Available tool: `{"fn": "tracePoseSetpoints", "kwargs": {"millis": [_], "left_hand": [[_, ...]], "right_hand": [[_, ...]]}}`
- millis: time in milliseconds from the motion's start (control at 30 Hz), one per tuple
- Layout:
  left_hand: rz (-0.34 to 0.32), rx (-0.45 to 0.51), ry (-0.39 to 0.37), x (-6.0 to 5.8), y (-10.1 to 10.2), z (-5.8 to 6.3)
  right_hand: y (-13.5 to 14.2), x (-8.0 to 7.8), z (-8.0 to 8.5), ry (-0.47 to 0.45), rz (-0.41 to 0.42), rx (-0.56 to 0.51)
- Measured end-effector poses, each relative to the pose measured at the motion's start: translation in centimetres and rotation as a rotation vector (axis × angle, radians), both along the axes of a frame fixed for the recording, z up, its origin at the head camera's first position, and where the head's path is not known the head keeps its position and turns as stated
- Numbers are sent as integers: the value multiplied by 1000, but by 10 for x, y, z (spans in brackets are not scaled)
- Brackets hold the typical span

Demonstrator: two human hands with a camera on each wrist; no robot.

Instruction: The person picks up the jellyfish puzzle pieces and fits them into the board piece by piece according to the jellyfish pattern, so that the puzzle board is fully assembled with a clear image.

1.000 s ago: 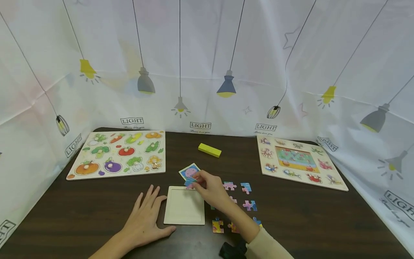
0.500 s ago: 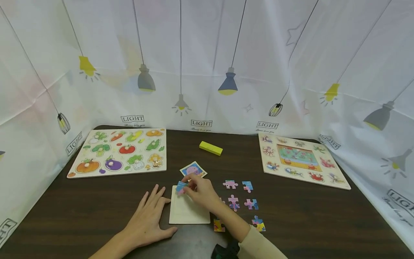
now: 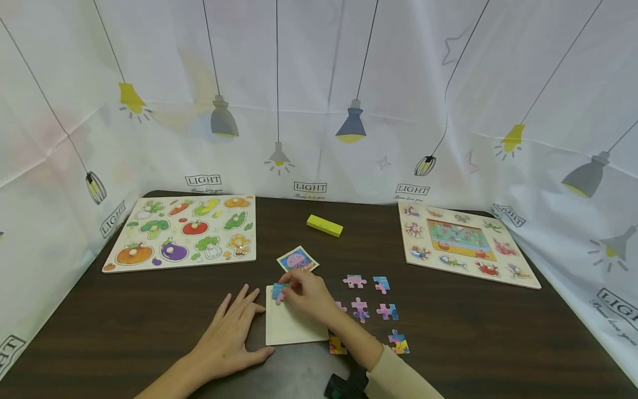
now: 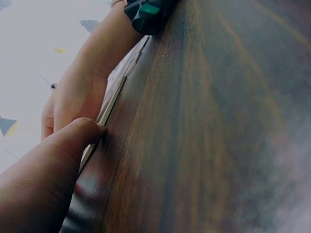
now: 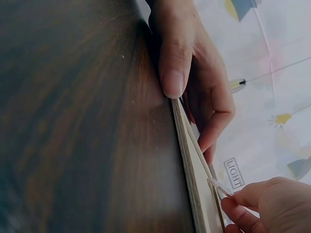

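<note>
1. The right hand (image 3: 308,293) pinches a small blue and pink puzzle piece (image 3: 279,290) between thumb and fingertips. It holds the piece over the far left corner of the small wooden puzzle tray (image 3: 294,330).
2. From the right wrist view, the piece (image 5: 219,187) is thin and sits just above the tray's surface; I cannot tell if it touches the tray.
3. The left hand (image 3: 230,335) lies flat on the dark table (image 3: 149,321), fingers straight and relaxed, holding nothing. Its thumb and fingertips press against the left edge of the tray (image 5: 187,160).
4. The tray lies in the near middle of the table, between both hands.
5. A small picture card (image 3: 297,259) lies just behind the tray, on the far side.
6. Several loose puzzle pieces (image 3: 371,310) lie to the right of the tray, near the right forearm.
7. A yellow block (image 3: 324,225) lies farther back, in the middle of the table.
8. A vegetable peg board (image 3: 184,233) is at the far left, and an animal puzzle board (image 3: 463,244) is at the far right.
9. A white curtain with printed lamps (image 3: 319,100) surrounds the table.
</note>
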State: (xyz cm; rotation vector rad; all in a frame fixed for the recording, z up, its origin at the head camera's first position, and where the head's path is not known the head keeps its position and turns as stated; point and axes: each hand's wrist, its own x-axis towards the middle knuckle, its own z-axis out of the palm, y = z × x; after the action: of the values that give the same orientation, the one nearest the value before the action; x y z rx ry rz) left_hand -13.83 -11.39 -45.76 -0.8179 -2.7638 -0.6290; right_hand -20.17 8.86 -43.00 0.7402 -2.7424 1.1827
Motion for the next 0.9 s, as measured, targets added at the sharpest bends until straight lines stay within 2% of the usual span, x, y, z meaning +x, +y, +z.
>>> {"fn": "tracePoseSetpoints", "kwargs": {"millis": [200,600,900], "left_hand": [[0,1,10,-1,0,0],[-1,-13,38,-2,0,-1],[-11,-32,27,-1,-1,0]], "right_hand": [[-1,0,0,9,11,15],[-1,1,-4,90,28,65],[-2,1,-5,152,62,101]]}}
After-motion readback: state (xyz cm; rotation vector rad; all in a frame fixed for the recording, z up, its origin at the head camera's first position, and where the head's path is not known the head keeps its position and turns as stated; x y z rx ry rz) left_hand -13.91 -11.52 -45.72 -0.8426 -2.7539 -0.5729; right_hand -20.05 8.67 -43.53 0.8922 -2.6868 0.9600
